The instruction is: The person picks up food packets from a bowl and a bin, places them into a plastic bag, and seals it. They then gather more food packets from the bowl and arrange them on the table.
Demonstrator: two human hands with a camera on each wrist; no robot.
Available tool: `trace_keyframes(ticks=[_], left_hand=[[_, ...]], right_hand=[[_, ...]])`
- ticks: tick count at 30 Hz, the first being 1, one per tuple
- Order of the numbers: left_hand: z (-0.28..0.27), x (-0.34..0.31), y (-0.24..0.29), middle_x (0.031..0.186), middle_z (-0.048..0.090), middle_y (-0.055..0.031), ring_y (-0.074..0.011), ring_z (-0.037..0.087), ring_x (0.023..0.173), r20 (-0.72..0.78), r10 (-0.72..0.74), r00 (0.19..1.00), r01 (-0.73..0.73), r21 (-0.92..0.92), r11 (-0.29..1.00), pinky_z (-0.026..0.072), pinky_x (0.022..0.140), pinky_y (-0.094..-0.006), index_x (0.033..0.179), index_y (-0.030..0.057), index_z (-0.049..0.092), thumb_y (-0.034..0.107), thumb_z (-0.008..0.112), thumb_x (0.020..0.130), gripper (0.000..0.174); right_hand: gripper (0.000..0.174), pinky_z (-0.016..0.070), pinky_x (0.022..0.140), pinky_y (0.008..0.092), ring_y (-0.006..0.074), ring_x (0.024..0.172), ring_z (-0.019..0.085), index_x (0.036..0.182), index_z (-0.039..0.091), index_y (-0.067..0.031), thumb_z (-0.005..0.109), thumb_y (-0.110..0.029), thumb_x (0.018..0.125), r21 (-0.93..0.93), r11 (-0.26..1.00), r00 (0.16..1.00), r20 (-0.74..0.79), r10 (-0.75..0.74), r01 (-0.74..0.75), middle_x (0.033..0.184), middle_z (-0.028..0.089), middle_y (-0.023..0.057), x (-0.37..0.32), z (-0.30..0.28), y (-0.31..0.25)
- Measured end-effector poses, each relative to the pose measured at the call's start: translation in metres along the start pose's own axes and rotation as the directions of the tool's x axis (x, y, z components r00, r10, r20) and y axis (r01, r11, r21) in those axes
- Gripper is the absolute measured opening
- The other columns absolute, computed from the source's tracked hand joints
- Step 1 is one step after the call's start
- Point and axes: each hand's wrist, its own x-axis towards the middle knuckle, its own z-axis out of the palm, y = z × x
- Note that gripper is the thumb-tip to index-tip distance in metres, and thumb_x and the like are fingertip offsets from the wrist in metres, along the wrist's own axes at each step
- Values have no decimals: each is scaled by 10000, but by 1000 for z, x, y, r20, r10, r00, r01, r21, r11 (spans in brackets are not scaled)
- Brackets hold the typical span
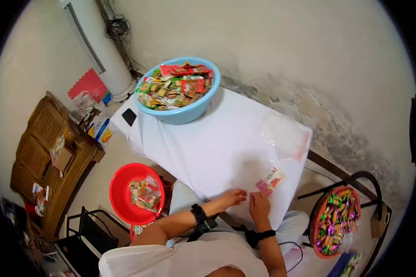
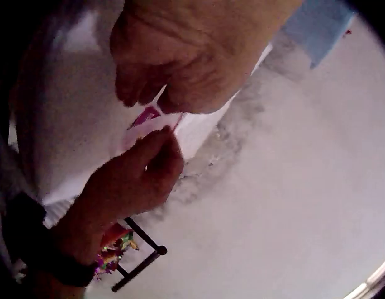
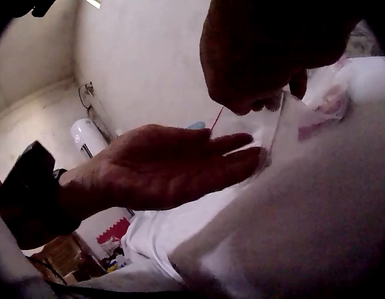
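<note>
Plastic bag [image 1: 270, 180], likely light, slippery, pinched by right grip [image 1: 260, 206] near bench's [image 1: 194, 150] front edge; left grip [image 1: 230, 199] straight-fingered; bag best held by rim [image 3: 278, 121].

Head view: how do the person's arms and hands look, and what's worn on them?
The left hand and right hand are ungloved. Each has a black wrist strap with a dark, boxy device. The white top leaves both forearms uncovered.
</note>
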Motion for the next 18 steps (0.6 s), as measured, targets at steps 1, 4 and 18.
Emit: trace_keyframes(ticks=[1,4,18], left_hand=[[-14,-6,8,1179,526,-33,-168,493,1078,-16,14,1000,-14,0,1000,393,912,-319,1208,94,491,118,535,855,357],[-54,-43,66,1180,528,-24,-129,481,1081,78,221,972,-233,440,867,388,920,-298,1286,87,437,167,513,898,404],[-301,-60,322,1011,616,-180,-276,586,947,-670,742,-34,-206,731,651,436,843,-350,1090,3,581,167,549,829,310]], right_hand=[[62,456,612,380,297,719,554,806,590,-73,598,-50,749,-3,1000,1000,3,10,-10,775,554,101,-1,0,-1],[65,454,604,379,294,711,555,808,589,-70,604,-50,748,14,1000,999,28,18,-18,776,555,101,-4,0,-1],[60,452,589,383,303,692,551,814,587,-64,606,-73,758,-48,998,994,99,42,-37,743,542,111,9,-10,-10]])
